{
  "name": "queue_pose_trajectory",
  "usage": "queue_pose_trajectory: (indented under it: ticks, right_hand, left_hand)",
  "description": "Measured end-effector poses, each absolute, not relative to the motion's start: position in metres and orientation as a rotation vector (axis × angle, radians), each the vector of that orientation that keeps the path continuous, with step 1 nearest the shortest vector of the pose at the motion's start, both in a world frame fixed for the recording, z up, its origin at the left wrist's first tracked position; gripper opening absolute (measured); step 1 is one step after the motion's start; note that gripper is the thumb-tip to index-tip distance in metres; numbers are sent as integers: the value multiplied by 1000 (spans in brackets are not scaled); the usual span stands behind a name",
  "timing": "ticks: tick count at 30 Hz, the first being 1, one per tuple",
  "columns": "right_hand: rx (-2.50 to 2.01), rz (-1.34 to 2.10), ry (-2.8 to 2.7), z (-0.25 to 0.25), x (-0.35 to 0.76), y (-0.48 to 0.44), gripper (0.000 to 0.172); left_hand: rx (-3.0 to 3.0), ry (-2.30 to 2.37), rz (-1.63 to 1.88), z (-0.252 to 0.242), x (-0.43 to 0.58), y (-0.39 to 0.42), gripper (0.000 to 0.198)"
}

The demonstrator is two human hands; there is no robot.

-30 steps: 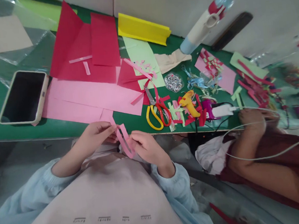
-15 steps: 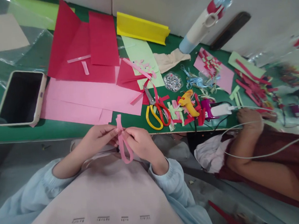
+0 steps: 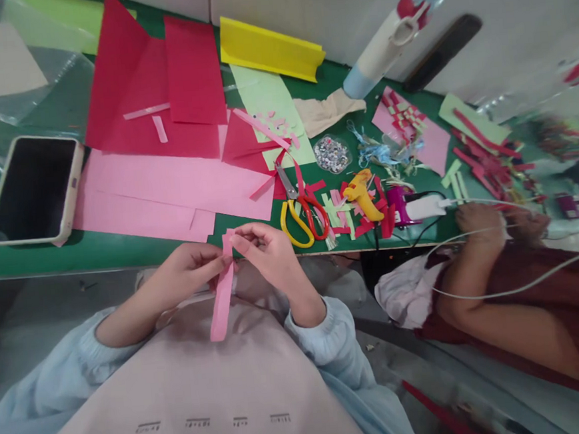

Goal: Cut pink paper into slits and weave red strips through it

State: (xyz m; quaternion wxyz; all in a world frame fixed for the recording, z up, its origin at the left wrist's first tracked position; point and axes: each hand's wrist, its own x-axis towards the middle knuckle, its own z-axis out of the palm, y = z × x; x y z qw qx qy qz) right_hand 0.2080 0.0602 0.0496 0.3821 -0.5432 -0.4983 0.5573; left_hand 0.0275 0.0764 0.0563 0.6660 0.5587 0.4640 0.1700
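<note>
Between my two hands, just off the table's near edge, is a pink paper strip [image 3: 222,306]. Its lower length hangs down over my apron. My left hand [image 3: 186,272] pinches the strip from the left, below its upper end. With thumb and fingertips, my right hand [image 3: 270,258] grips the top end of the same strip. Nearest on the table lie pink paper sheets [image 3: 167,190]. Scissors [image 3: 301,209] with one yellow and one red handle rest to the right of them.
A phone [image 3: 33,189] lies at the left. Red sheets [image 3: 195,70] and a folded yellow piece [image 3: 271,48] are behind. On the right are a yellow glue gun [image 3: 365,194], a dish of small beads [image 3: 332,153], paper scraps and a white cable. A co-worker's arm [image 3: 469,273] reaches in there.
The strip hung as an open loop before; now its lower part hangs flatter and slants left. My right hand has moved up to the strip's top end.
</note>
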Motion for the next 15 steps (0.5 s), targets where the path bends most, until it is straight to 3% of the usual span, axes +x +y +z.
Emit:
queue_pose_trajectory:
  ticks: [15]
  right_hand:
    - [-1316,1480,-1164,44,205,74,38]
  left_hand:
    - [1115,987,328,56,25,69,38]
